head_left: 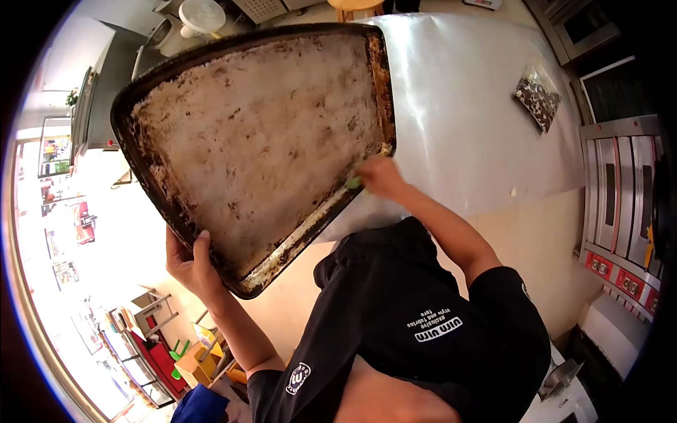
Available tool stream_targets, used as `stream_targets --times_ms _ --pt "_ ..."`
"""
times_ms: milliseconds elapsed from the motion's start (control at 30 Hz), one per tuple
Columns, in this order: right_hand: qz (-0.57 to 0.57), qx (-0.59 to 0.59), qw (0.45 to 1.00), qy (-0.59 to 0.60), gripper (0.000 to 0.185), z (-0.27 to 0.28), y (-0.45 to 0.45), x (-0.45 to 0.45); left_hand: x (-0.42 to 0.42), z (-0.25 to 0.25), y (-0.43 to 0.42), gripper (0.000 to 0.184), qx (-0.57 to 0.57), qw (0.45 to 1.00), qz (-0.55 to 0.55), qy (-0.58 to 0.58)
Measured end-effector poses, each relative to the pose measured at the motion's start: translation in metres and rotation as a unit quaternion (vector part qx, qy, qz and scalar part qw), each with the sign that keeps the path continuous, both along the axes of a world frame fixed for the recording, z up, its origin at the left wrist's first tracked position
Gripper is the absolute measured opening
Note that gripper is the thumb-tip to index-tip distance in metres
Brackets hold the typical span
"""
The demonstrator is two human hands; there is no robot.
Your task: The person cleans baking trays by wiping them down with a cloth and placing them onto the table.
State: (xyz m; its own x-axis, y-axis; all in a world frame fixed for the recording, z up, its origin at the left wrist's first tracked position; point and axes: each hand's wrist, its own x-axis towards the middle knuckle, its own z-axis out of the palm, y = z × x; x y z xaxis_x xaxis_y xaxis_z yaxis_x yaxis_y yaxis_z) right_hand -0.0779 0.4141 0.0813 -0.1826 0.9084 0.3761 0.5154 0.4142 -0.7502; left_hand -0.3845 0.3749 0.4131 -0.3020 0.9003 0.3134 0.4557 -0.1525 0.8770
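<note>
A large dark-rimmed baking tray (pixel 261 134) is held tilted above the metal worktop. Its inside is stained brown and pale, with rusty patches along the rim. My left hand (pixel 192 268) grips the tray's lower left corner, thumb over the rim and fingers beneath. At the near right edge, my right hand (pixel 382 178) is closed around a small green tool (pixel 353 182), which touches the tray's inner edge. Motion blur and the fingers hide the tool's exact kind. Pale, shiny residue runs along that near edge.
On the metal worktop (pixel 458 127) lies a clear bag (pixel 538 99) of dark and white pieces. Ovens (pixel 624 204) stand at the right. A wooden stool (pixel 355 5) is at the back, and a shelf with a cardboard box (pixel 195 364) stands lower left.
</note>
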Motion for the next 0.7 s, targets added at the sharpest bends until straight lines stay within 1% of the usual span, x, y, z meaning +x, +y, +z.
stream_targets --times_ms 33,100,167,200,267,300,333,400,433,467,500,600,667,700 --pt "-0.076 -0.049 0.994 -0.061 0.028 -0.027 0.004 0.028 -0.006 -0.004 0.0 0.054 -0.001 1.0 -0.001 0.005" --pt "-0.153 -0.173 0.961 -0.15 0.029 -0.032 0.01 0.062 -0.011 -0.009 0.002 0.054 0.003 1.0 -0.017 -0.005" --pt "-0.182 -0.122 0.976 -0.021 0.029 -0.002 0.018 0.056 -0.011 -0.007 0.005 0.056 0.002 0.999 -0.038 -0.032" --pt "-0.191 -0.101 0.975 0.043 0.03 0.021 0.013 0.051 -0.008 -0.006 0.006 0.062 0.01 0.999 -0.033 -0.036" --pt "-0.143 0.034 0.984 0.105 0.035 0.083 0.016 0.008 -0.007 -0.006 0.009 0.071 0.009 0.998 -0.033 -0.061" --pt "-0.07 0.07 0.989 0.107 0.041 0.119 0.013 -0.016 -0.007 -0.006 0.01 0.077 0.006 0.997 -0.038 -0.061" --pt "0.002 0.105 0.989 0.108 0.047 0.148 0.01 -0.044 -0.003 -0.004 0.012 0.076 0.018 0.996 -0.035 -0.078" --pt "0.119 0.239 0.96 0.079 0.055 0.179 0.015 -0.108 -0.022 -0.011 0.008 0.071 -0.039 0.999 -0.014 -0.009" --pt "0.129 0.258 0.955 0.072 0.055 0.194 0.02 -0.127 -0.011 -0.003 0.005 0.068 -0.049 0.997 -0.013 -0.052" --pt "0.139 0.278 0.948 0.064 0.055 0.208 0.026 -0.139 -0.003 -0.001 0.007 0.066 -0.033 0.995 -0.021 -0.095" --pt "0.151 0.299 0.941 0.051 0.054 0.221 0.035 -0.148 0.0 0.002 0.006 0.065 -0.03 0.996 -0.02 -0.08" --pt "0.059 0.34 0.938 0.038 0.054 0.264 0.084 -0.165 0.012 0.007 -0.001 0.063 -0.035 0.998 -0.006 -0.048" --pt "-0.007 0.371 0.923 0.098 0.051 0.306 0.115 -0.176 0.012 0.014 -0.01 0.062 -0.037 0.999 -0.002 -0.036" --pt "0.006 0.382 0.92 0.083 0.049 0.315 0.128 -0.174 0.014 0.017 -0.012 0.062 -0.027 0.999 -0.009 -0.033"
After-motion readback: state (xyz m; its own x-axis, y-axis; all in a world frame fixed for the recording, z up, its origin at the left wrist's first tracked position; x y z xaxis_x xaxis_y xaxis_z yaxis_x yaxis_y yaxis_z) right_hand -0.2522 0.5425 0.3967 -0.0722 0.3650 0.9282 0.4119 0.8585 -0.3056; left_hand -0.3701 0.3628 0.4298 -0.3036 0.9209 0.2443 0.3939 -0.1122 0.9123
